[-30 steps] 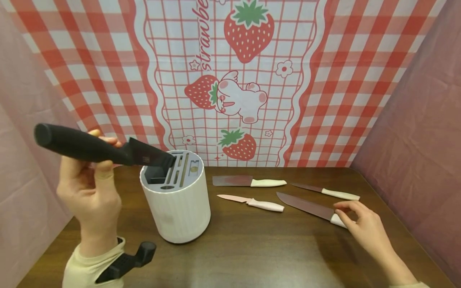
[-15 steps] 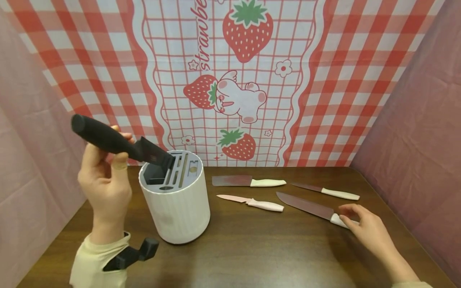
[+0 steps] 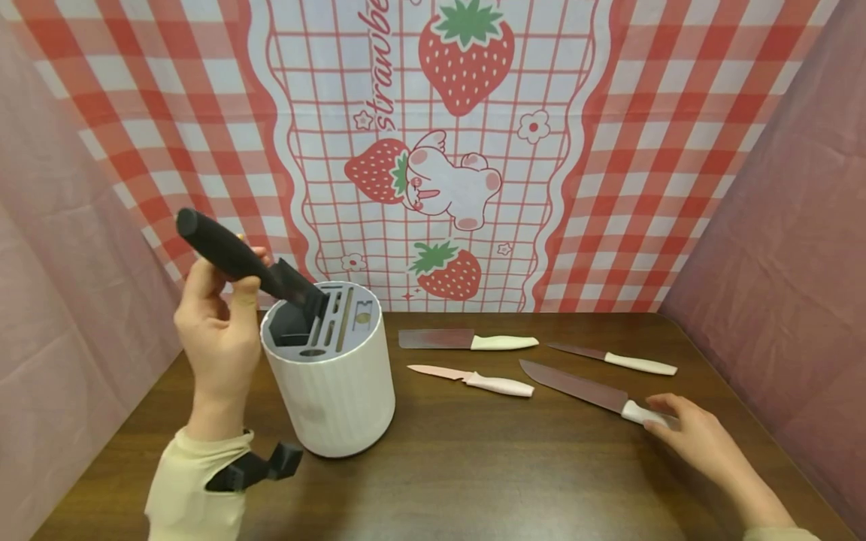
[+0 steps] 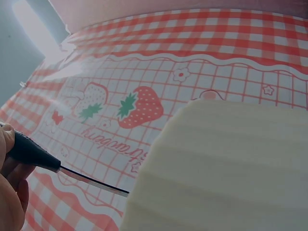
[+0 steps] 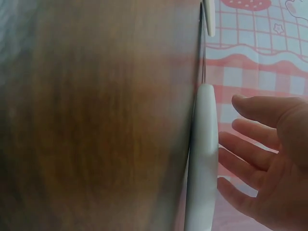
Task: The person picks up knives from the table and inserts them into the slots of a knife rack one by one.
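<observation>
The left hand point(image 3: 219, 323) pinches a slanting black-handled knife point(image 3: 226, 248) at the white cylindrical block point(image 3: 345, 406); right of it, the spread right hand point(image 3: 710, 436) hangs beside a white-handled knife point(image 3: 582, 387).

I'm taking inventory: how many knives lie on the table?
4: cleaver back left, pink-bladed paring knife in front, chef's knife by the right hand, slim knife back right. None seem hidden.

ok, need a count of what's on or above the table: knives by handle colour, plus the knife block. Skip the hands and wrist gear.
Black-handled knife: 1
Pale-handled knives: 4
White knife block: 1
Total: 6
</observation>
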Demonstrator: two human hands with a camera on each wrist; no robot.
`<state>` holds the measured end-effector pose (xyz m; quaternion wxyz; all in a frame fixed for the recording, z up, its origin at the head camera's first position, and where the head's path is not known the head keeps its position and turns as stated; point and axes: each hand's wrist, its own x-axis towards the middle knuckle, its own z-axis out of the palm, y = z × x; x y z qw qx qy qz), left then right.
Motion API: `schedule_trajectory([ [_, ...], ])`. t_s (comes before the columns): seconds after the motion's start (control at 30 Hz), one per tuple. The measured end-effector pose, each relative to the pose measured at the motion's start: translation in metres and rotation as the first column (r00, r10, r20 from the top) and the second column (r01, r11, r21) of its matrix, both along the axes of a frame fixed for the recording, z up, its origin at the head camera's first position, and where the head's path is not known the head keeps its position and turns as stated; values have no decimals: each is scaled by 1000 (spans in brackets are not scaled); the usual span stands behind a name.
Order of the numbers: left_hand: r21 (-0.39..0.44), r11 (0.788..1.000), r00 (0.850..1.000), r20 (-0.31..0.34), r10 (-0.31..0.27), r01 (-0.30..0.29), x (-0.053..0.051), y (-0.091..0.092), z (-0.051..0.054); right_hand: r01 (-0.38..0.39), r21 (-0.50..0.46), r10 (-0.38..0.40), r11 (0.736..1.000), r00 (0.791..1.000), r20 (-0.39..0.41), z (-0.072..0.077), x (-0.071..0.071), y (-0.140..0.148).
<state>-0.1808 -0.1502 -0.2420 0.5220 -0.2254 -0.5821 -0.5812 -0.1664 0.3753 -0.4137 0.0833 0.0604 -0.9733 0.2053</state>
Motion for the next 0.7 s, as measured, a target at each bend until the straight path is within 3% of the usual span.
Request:
schedule_trajectory([
  [0.23, -107, 992, 995, 71, 76, -69, -17, -8, -9, -15, 44, 15, 999, 1000, 3, -1, -2, 7],
  [0.4, -128, 988, 988, 112, 106, -91, -24, -9, -14, -10, 81, 8, 997, 1000, 18, -1, -3, 13],
  [0.7, -171, 979, 975, 168, 144, -115, -32, -12, -17, 65, 194, -90, 979, 988, 124, 0, -6, 26],
])
